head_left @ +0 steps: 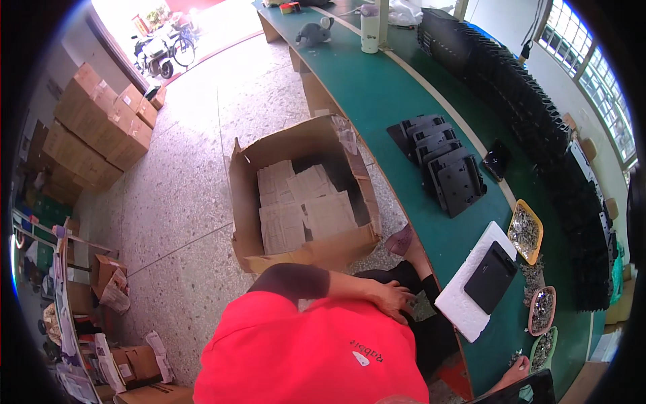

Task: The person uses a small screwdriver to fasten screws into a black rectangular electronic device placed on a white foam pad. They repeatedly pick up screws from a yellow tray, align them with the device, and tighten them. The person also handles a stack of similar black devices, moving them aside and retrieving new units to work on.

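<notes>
The left hand (395,297) lies open on a thigh (434,337); the right hand (517,372), grip unclear, is by the green tray (555,341) at the surface's (437,232) near edge.

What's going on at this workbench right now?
A person in a red shirt has their right hand at small silvery metal parts beside a green oval basket; whether any are gripped is unclear. Their left hand rests on a dark-trousered leg. On the green bench, a flat black rectangular panel lies on a white foam slab, with overlapping black plastic housings farther along.
</notes>
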A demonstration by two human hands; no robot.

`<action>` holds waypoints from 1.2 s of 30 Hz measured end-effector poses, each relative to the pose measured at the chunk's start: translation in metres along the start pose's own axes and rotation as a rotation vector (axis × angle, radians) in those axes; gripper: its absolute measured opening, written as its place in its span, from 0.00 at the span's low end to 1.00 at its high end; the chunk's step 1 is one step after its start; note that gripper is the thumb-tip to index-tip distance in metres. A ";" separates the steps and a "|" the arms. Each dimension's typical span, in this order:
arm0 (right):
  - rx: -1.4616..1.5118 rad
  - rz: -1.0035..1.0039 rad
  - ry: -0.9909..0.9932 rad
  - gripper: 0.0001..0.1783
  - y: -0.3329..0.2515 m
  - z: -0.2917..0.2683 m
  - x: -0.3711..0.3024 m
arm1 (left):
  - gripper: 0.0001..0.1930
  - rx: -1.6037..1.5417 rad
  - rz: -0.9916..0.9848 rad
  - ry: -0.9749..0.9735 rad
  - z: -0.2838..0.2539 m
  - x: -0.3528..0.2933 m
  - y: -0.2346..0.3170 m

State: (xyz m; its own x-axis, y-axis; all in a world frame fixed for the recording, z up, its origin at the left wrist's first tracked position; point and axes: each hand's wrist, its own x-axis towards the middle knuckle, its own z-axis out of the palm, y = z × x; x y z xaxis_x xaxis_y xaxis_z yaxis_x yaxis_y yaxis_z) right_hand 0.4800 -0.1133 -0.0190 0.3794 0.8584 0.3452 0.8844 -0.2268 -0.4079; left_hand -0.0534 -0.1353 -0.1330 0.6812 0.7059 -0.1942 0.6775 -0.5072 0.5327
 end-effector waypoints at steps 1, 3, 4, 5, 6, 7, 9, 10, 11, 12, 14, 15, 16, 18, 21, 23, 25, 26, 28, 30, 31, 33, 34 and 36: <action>-0.010 0.013 0.007 0.17 0.002 0.001 -0.001 | 0.31 0.066 0.086 0.029 0.006 -0.004 0.004; -0.029 0.034 0.014 0.17 0.005 0.001 0.000 | 0.31 -0.005 -0.193 0.029 0.004 0.012 0.003; -0.041 0.044 0.014 0.17 0.006 0.000 0.000 | 0.31 -0.042 -0.331 0.028 -0.003 0.022 0.004; -0.050 0.050 0.010 0.17 0.006 0.001 0.001 | 0.31 -0.027 -0.389 0.048 -0.004 0.030 0.002; -0.042 0.054 0.009 0.17 0.008 0.002 0.002 | 0.30 -0.011 -0.447 0.069 -0.002 0.041 -0.002; -0.034 0.059 0.012 0.17 0.011 0.003 0.003 | 0.30 0.007 -0.501 0.091 0.000 0.055 -0.007; -0.030 0.041 0.035 0.17 0.014 0.006 0.005 | 0.34 0.030 -0.852 -0.064 0.037 0.090 0.005; -0.038 0.032 0.057 0.17 0.019 0.006 0.003 | 0.35 -0.039 -0.777 -0.185 0.024 0.089 0.013; -0.043 0.021 0.076 0.17 0.021 0.007 0.002 | 0.36 -0.119 -0.708 -0.300 0.009 0.086 0.022; -0.051 0.042 0.052 0.17 0.020 0.007 0.001 | 0.36 -0.277 -0.391 -0.447 -0.031 0.070 0.033; -0.067 0.055 -0.003 0.17 0.011 0.005 0.006 | 0.34 -0.820 0.066 -0.306 -0.008 0.086 0.039; -0.084 0.052 -0.005 0.17 0.011 0.006 0.007 | 0.34 -0.788 0.232 -0.281 0.003 0.089 0.049; -0.106 0.053 0.001 0.17 0.013 0.006 0.007 | 0.33 -0.751 0.407 -0.257 0.002 0.089 0.065; -0.113 0.061 0.019 0.16 0.017 0.004 0.002 | 0.32 -0.517 0.490 -0.435 0.007 0.085 0.082; -0.101 0.040 0.031 0.16 0.013 0.003 0.004 | 0.27 -0.356 0.568 -0.363 0.049 0.101 0.064; -0.124 0.060 0.036 0.16 0.014 0.002 0.002 | 0.24 -0.185 0.555 -0.162 0.031 0.103 0.033; -0.131 0.059 0.009 0.16 0.012 0.006 0.014 | 0.20 0.058 0.400 0.003 0.046 0.101 -0.003; -0.133 0.063 0.003 0.16 0.013 0.009 0.018 | 0.18 0.193 0.286 0.043 0.060 0.101 -0.026; -0.142 0.103 0.026 0.16 0.029 0.007 0.005 | 0.16 0.253 0.087 -0.043 0.040 0.095 -0.054; -0.163 0.096 0.034 0.16 0.031 0.007 0.004 | 0.17 0.146 -0.065 -0.126 0.004 0.085 -0.046; -0.180 0.084 0.038 0.16 0.029 0.007 0.005 | 0.19 0.118 -0.109 -0.105 0.007 0.086 -0.039; -0.188 0.082 0.041 0.16 0.022 0.011 0.006 | 0.23 0.076 -0.194 -0.064 0.018 0.099 -0.021; -0.189 0.088 0.042 0.17 0.019 0.011 0.008 | 0.24 0.046 -0.178 -0.056 0.026 0.099 -0.014; -0.189 0.068 0.049 0.17 0.019 0.007 0.009 | 0.27 -0.001 -0.120 -0.106 0.037 0.080 -0.014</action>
State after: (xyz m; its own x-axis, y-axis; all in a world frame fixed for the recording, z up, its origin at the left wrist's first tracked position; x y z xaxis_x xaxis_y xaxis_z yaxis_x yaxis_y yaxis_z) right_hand 0.4977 -0.1067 -0.0296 0.4490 0.8155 0.3651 0.8897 -0.3702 -0.2672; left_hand 0.0023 -0.0899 -0.1867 0.6211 0.7051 -0.3422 0.7555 -0.4223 0.5010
